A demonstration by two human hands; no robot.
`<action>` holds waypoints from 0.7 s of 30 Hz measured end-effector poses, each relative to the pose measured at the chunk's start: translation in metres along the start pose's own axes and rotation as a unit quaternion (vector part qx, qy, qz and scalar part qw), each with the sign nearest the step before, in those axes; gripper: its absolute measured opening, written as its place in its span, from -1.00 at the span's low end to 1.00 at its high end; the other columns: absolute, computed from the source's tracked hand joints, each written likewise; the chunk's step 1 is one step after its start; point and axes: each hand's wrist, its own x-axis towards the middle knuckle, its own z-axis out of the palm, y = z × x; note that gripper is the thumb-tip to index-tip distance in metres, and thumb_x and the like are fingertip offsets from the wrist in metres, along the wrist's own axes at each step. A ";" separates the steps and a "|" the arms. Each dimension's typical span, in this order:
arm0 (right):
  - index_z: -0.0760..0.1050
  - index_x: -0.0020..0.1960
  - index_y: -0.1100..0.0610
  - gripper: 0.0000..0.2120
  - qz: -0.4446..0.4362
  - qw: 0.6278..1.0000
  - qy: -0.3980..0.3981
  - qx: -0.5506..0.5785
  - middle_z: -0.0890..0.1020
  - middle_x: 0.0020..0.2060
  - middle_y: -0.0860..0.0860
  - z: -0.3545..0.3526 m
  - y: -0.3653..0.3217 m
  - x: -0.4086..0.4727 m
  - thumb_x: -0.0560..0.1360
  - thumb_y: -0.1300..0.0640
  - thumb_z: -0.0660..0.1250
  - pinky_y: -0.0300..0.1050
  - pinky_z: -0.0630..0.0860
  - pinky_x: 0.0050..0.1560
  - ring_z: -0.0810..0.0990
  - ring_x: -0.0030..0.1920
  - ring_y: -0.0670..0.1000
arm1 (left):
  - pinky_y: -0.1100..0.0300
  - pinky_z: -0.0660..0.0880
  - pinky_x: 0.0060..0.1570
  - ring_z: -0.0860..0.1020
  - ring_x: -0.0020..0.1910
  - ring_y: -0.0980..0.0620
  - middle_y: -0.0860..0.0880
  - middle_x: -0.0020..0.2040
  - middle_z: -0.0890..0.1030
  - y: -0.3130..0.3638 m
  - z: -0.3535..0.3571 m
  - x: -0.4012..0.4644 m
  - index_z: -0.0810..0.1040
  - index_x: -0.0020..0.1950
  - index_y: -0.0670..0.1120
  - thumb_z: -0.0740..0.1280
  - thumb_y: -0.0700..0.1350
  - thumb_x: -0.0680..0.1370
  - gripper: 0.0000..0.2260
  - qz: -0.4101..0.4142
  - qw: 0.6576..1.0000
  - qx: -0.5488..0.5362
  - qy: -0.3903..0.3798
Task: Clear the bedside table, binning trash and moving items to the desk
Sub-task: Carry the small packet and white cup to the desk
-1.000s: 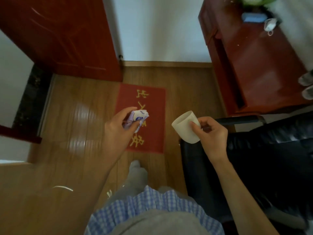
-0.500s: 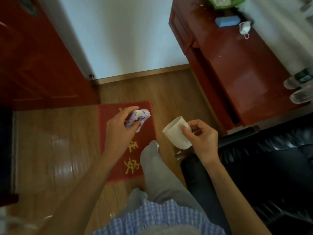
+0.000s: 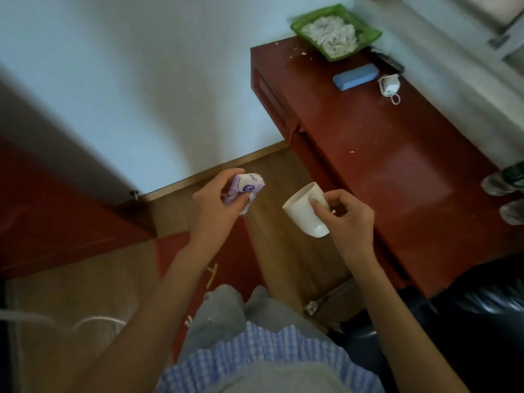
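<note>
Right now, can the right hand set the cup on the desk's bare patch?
Probably yes. The right hand holds the white cup just off the desk edge, and the nearest surface looks bare; the blue box and mask sit farther back.

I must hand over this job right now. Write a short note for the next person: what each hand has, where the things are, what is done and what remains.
Left hand: closed on a crumpled purple-and-white wrapper, held above the floor.
Right hand: holding a white cup, tilted, beside the red-brown desk.
On the desk: a green tray of whitish bits, a blue block, a white mask, and clear bottles at the right edge.
Done: both items are picked up and carried near the desk.
Left: probably set the cup on the desk and bin the wrapper. No bin and no bedside table are in view.
</note>
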 end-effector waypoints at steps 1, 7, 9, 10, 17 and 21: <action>0.51 -0.22 -0.11 -0.83 0.001 1.000 0.012 0.006 0.60 -0.29 -0.10 -0.002 0.001 0.013 0.43 0.13 0.45 -0.08 0.51 -0.31 0.54 -0.27 -0.02 | 0.61 0.36 -0.26 0.53 -0.21 0.33 0.06 -0.06 0.61 0.003 0.006 0.011 0.59 0.12 -0.06 0.47 -0.18 0.43 -0.72 -0.001 1.000 0.006 -0.013; 0.59 -0.18 0.12 -0.92 0.033 0.996 0.081 -0.005 0.61 -0.32 0.03 -0.016 0.028 0.080 0.41 0.13 0.47 -0.03 0.48 -0.32 0.53 -0.33 0.02 | 0.53 0.45 -0.20 0.59 -0.06 0.13 0.07 0.01 0.64 0.003 0.056 0.092 0.57 0.17 -0.02 0.46 -0.15 0.43 -0.68 0.013 0.994 -0.004 -0.112; 0.59 -0.18 0.13 -0.92 0.048 0.993 0.103 -0.012 0.61 -0.32 0.03 -0.020 0.032 0.101 0.41 0.15 0.48 -0.12 0.45 -0.33 0.49 -0.36 -0.06 | 0.50 0.48 -0.19 0.60 -0.04 0.10 0.03 0.02 0.65 0.007 0.075 0.123 0.57 0.18 -0.06 0.45 -0.19 0.44 -0.68 0.032 0.990 -0.009 -0.139; 0.60 -0.18 0.13 -0.92 0.056 0.992 0.115 -0.015 0.61 -0.32 0.03 -0.021 0.034 0.111 0.40 0.15 0.48 -0.13 0.44 -0.34 0.47 -0.36 -0.09 | 0.48 0.49 -0.18 0.60 -0.04 0.10 0.01 0.02 0.65 0.009 0.083 0.139 0.57 0.18 -0.08 0.44 -0.21 0.43 -0.68 0.044 0.987 -0.015 -0.153; 0.59 -0.21 0.08 -0.92 0.130 0.964 0.229 -0.022 0.57 -0.36 -0.08 -0.031 0.045 0.187 0.40 0.17 0.48 -0.17 0.39 -0.35 0.42 -0.39 -0.13 | 0.49 0.48 -0.14 0.59 -0.08 0.13 0.03 0.00 0.65 0.018 0.144 0.253 0.58 0.16 -0.08 0.46 -0.23 0.42 -0.68 0.101 0.966 -0.031 -0.237; 0.59 -0.22 0.07 -0.92 0.159 0.945 0.285 -0.016 0.59 -0.34 -0.07 -0.040 0.054 0.218 0.40 0.17 0.48 -0.20 0.38 -0.34 0.44 -0.37 -0.14 | 0.28 0.56 -0.04 0.60 -0.01 0.12 0.01 0.03 0.65 0.021 0.189 0.297 0.56 0.17 -0.08 0.44 -0.24 0.43 -0.68 0.108 0.944 -0.031 -0.312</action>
